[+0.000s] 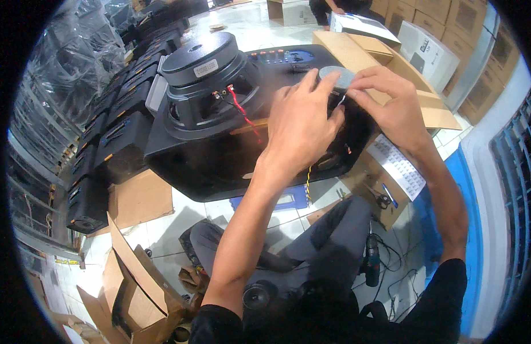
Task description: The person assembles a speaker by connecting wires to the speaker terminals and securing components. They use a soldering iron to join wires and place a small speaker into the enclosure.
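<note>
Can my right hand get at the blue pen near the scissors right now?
Probably yes: nothing appears to cover the blue pen, though your right hand is up beside the round grey part.

Dark drill on white tiled floor. Scissors on cardboard, blue pen just beside; white sheet near. Left: black boxes in rows, clear plastic sheeting beyond. Upper right: stacked brown cartons, white box in front.

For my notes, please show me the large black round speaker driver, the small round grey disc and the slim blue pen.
Speaker driver (207,69), head view: label on magnet side.
Grey disc (344,75), head view: top face.
Blue pen (390,195), head view: barrel.
</note>
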`<state>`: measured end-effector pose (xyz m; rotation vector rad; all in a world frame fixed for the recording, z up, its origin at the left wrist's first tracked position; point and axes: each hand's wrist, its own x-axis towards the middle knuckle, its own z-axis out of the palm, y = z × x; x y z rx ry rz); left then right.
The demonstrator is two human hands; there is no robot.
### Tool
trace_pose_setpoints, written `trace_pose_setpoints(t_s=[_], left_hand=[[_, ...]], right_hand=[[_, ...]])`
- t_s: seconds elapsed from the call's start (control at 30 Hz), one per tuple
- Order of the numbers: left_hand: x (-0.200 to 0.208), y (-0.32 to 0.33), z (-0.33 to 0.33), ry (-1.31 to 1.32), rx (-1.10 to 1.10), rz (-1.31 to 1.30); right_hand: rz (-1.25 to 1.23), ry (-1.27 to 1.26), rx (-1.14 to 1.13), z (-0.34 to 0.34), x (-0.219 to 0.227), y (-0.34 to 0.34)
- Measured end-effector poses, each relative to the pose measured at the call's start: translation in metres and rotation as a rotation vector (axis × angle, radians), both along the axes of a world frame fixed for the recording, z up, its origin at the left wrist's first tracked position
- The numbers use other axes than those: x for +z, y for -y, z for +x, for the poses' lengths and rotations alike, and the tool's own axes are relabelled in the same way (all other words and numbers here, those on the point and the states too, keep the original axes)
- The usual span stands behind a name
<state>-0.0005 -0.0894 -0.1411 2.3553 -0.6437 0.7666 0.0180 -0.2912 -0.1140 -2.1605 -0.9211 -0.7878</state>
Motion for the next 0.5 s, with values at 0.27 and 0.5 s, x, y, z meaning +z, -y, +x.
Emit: trace_pose_setpoints(t_s=[0.27, 0.5], left_hand=[[-0.007, 0.007, 0.008, 0.186, 0.152, 0.104], [0.002, 0.002, 0.0, -0.081, -0.012, -0.009]], right_hand=[[0.254, -0.379, 0.182, -0.004, 0.006, 0.001], [0.142, -0.381, -0.039, -0.006, 0.011, 0.008]])
